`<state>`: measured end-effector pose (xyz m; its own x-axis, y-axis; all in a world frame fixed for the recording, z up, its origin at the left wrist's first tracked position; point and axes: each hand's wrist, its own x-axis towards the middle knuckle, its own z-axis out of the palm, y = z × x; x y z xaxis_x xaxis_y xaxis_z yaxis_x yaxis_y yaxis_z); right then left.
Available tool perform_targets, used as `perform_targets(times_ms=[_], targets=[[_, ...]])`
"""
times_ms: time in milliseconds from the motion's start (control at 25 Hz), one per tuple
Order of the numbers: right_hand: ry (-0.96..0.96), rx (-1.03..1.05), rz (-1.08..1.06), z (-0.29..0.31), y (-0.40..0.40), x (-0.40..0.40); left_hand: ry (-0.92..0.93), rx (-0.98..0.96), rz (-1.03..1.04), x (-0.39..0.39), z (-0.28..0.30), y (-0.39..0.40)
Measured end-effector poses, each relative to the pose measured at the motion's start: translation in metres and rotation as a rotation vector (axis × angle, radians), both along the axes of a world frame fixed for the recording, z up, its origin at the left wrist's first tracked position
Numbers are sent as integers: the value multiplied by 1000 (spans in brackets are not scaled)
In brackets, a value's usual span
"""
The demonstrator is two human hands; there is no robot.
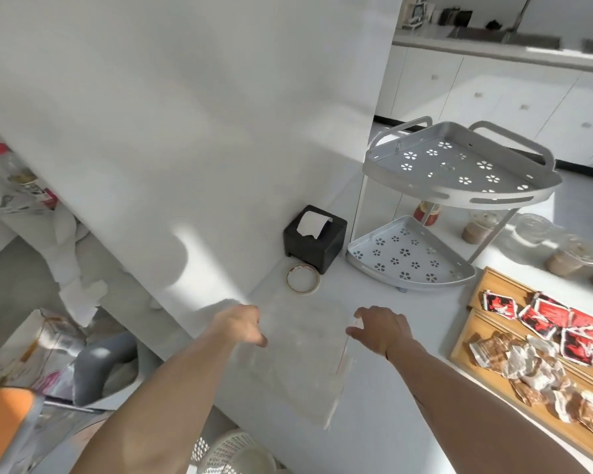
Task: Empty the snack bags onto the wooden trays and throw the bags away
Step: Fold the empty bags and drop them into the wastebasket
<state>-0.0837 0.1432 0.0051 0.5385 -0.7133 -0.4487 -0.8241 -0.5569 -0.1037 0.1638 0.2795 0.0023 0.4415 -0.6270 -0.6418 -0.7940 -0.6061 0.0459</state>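
The left hand [242, 325] and the right hand [379, 328] are seen on either side of a clear, empty plastic bag [302, 357], which is blurred; the bag appears to be held spread between them by its upper corners, fingers curled loosely, though whether each grip is truly closed cannot be told from the blur. The bag hangs just above the white desk [408, 364], near its front edge; a red line runs down the bag's right side.

Taking the bag as landmark: a roll of tape [303, 276] lies just beyond it, and a black tissue box [314, 238] beyond that; a grey two-tier corner rack [459, 165] stands further off to the right; the wooden trays [493, 354] lie well to the right, loaded with red-and-black snack packets [548, 321] and pale brown-wrapped snacks [534, 371]; a white perforated basket [233, 453] is seen below and to the near left, beyond the desk edge.

The emptying looks done for this bag, so disposal is judged to be the step in hand. The risk is judged to lie in the bag's lightness; a loose pinch could let it slip to the floor or drift past the basket; crumbs left inside could be scattered if it is tipped on the way.
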Motion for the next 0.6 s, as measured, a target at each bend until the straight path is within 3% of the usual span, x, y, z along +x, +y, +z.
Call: perform_targets(times_ms=[240,600], targets=[[36,97,24,-10,-4,39,102,193,102,9,-24,3],[65,103,13,-40,4,67,80,97,230,0,-43,3]])
